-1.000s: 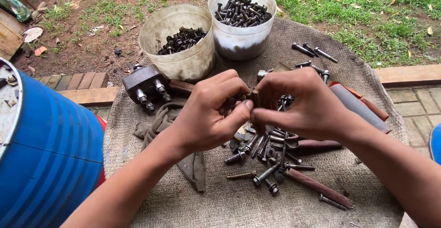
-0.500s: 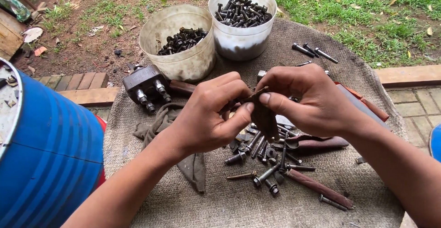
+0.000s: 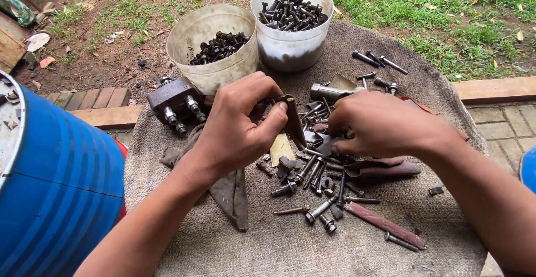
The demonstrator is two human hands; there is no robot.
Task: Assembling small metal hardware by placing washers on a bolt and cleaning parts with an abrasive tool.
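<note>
Left hand (image 3: 240, 126) pinches shut; right hand (image 3: 379, 123) curls downward, fingertips seemingly closed.

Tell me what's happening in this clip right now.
A person works over a burlap cloth strewn with rusty bolts. The left hand pinches a flat rusty metal strip upright in its grip, while the right hand reaches down into the bolt pile; what its fingers hold is hidden. Behind stand two plastic tubs holding dark fasteners, and a blue barrel sits at the left.
</note>
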